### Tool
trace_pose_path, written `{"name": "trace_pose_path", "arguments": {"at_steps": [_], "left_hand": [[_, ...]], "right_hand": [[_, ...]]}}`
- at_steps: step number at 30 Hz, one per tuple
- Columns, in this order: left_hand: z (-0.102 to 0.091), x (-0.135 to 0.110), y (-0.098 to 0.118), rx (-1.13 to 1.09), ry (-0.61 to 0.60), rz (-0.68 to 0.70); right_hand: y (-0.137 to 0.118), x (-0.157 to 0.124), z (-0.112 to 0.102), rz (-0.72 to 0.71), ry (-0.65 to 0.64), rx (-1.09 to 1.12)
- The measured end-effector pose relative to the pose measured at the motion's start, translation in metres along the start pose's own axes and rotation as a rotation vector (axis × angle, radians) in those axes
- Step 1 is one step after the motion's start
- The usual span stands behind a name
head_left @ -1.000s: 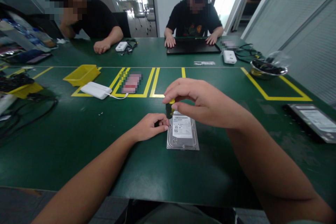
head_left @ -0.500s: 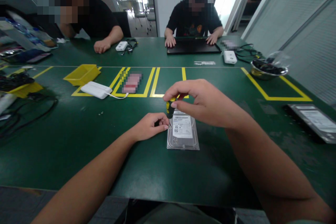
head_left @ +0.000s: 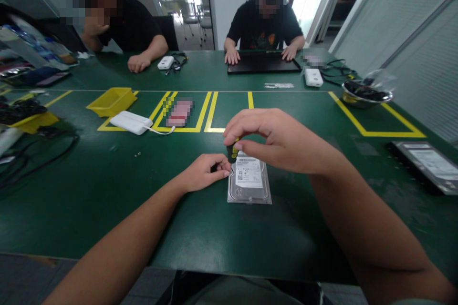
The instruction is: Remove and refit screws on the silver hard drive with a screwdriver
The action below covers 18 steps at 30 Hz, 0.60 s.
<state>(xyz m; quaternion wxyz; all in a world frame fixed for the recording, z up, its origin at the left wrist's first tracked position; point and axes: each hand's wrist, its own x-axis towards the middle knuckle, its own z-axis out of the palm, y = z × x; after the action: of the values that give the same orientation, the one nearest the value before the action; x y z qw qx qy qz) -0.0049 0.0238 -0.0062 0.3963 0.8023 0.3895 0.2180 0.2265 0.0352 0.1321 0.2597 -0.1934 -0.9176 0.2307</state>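
Observation:
A silver hard drive [head_left: 249, 178] with a white printed label lies flat on the green table. Above its left long edge, my right hand [head_left: 272, 138] closes thumb and fingers around the stubby black-and-yellow handle of a screwdriver [head_left: 233, 151], held upright. The tool's lower end is hard to make out, and my hand covers the drive's far end. My left hand [head_left: 206, 171] rests on the table with curled fingers, thumb and fingertips pressed at the drive's left edge.
Another hard drive [head_left: 431, 164] lies at the right. Behind it stands a metal bowl [head_left: 367, 100] of dark items. Left are a yellow bin [head_left: 111, 101], a white power bank [head_left: 131, 122] and cables [head_left: 39, 157]. Two people sit opposite, one touching a black tray [head_left: 264, 63].
The screwdriver handle has turned a little in my right hand, and those fingers have shifted around it. My left hand and the hard drive stay put. The person at left has moved slightly.

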Motion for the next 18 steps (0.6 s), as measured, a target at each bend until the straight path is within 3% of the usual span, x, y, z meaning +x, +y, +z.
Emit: {"name": "trace_pose_path", "arguments": {"at_steps": [18], "left_hand": [[0.0002,0.0000,-0.0015,0.022,0.012,0.027]], "right_hand": [[-0.0028,-0.0009,-0.0010,-0.033,-0.024,-0.158]]}}
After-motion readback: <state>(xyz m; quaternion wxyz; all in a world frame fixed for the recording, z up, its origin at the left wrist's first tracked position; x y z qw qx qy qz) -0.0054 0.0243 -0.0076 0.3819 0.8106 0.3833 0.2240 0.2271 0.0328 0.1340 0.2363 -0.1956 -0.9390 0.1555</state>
